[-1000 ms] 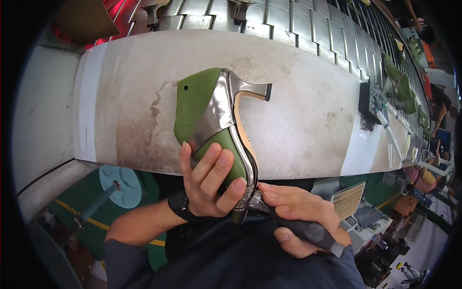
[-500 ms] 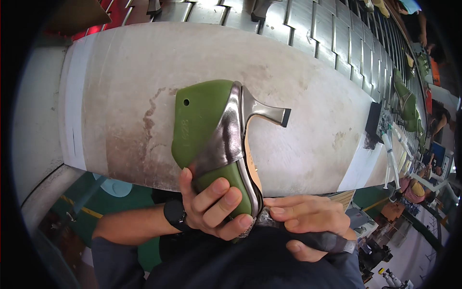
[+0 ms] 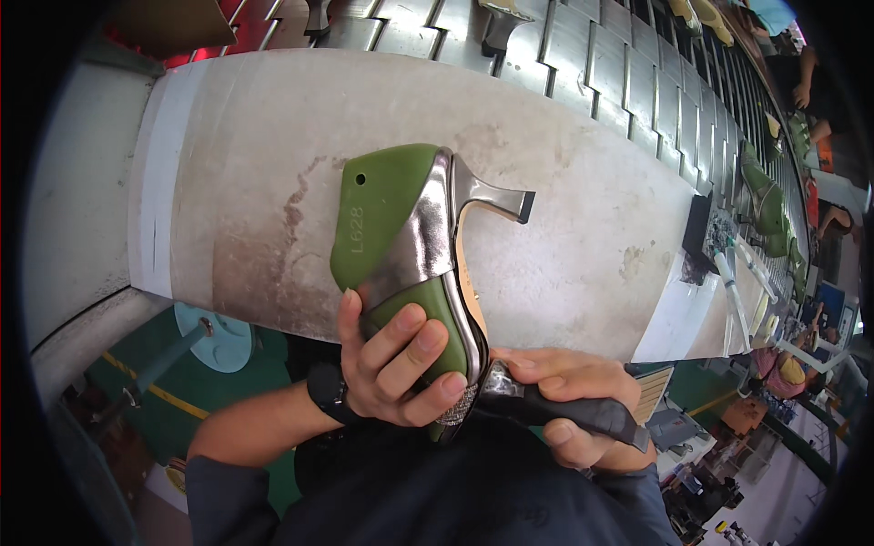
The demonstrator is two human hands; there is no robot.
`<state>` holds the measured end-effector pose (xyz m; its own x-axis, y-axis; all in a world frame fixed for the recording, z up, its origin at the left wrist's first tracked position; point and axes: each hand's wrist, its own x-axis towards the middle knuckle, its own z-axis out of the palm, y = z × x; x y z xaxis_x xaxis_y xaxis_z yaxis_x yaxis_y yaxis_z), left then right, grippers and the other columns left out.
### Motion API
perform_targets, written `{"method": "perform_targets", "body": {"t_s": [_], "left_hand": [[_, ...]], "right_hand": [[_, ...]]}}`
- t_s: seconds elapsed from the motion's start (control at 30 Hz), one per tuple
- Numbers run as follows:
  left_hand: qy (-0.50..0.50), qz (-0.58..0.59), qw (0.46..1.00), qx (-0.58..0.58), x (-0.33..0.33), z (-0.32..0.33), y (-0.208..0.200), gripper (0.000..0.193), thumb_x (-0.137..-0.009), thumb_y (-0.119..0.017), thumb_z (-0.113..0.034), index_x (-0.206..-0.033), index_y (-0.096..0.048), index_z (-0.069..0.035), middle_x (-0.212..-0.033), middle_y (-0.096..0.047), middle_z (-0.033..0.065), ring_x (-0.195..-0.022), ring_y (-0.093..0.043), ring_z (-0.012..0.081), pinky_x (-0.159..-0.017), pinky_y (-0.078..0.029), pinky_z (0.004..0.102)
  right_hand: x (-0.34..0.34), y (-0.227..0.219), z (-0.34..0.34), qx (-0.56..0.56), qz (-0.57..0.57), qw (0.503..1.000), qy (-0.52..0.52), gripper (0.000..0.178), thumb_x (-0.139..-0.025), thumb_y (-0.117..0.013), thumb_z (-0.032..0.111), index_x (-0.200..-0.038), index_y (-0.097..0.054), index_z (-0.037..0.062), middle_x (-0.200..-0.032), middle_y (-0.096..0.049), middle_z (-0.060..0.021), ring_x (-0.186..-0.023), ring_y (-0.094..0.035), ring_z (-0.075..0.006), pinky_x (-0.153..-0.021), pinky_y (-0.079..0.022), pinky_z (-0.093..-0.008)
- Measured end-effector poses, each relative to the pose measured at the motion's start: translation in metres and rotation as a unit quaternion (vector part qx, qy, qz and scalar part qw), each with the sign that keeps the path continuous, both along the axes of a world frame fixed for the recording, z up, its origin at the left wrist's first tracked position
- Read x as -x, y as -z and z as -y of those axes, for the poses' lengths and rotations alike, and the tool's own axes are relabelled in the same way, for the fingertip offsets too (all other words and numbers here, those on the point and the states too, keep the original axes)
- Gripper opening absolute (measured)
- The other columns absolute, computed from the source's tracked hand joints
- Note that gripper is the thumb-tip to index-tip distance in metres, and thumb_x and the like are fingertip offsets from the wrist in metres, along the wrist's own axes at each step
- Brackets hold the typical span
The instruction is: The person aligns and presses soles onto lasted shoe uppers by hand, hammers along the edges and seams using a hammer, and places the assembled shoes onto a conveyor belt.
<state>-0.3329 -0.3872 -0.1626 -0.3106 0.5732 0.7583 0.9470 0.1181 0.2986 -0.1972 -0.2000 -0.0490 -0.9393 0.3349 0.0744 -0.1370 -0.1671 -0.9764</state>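
Observation:
A metallic grey high-heeled shoe [image 3: 430,244] is fitted over a green shoe last [image 3: 378,214], turned on its side with its toe toward me. Its slim heel [image 3: 487,195], tipped in black, points right. My left hand [image 3: 391,369] is wrapped around the forefoot, fingers on the green last near a glittery toe band [image 3: 456,406]. In my right hand [image 3: 587,387] is a dark-handled tool [image 3: 569,417] with a rounded metal head. That head sits against the sole edge near the toe; its exact contact is hidden.
A stained, pale work surface [image 3: 264,127] lies beneath the shoe. Beyond it runs a slatted metal conveyor [image 3: 574,55] carrying shoe parts. At the right edge are a black pad [image 3: 699,227] and white-handled brushes [image 3: 731,291]. A light blue round stool [image 3: 223,338] stands below left.
The shoe and both hands appear slightly higher in the picture, and the view has shifted a little. The tool's metal head shows more plainly beside the sole, still in my right hand.

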Motion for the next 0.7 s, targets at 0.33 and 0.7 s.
{"method": "perform_targets", "body": {"t_s": [0.33,0.7], "left_hand": [[-0.006,0.030,0.999,-0.032,-0.004,-0.007,0.000,0.046,-0.105,-0.060,-0.037,-0.148,-0.046,-0.027,-0.147,-0.055,0.0049,-0.140,-0.056,0.0276,-0.121,-0.028,0.0742],[0.001,0.087,0.994,-0.059,-0.011,-0.008,-0.003,0.045,-0.105,-0.051,-0.048,-0.146,-0.052,-0.030,-0.147,-0.057,-0.0020,-0.142,-0.055,0.0205,-0.123,-0.026,0.0706]], "right_hand": [[0.057,-0.047,-0.055,-0.051,0.212,0.962,-0.163,0.025,-0.092,-0.075,0.000,-0.115,-0.069,-0.0045,-0.122,-0.076,-0.0233,-0.115,-0.075,-0.0303,-0.102,-0.059,-0.0389],[0.091,-0.040,-0.048,0.021,0.226,0.970,-0.091,0.022,-0.092,-0.074,0.000,-0.113,-0.070,-0.0054,-0.118,-0.076,-0.0245,-0.115,-0.074,-0.0284,-0.103,-0.057,-0.0399]]}}
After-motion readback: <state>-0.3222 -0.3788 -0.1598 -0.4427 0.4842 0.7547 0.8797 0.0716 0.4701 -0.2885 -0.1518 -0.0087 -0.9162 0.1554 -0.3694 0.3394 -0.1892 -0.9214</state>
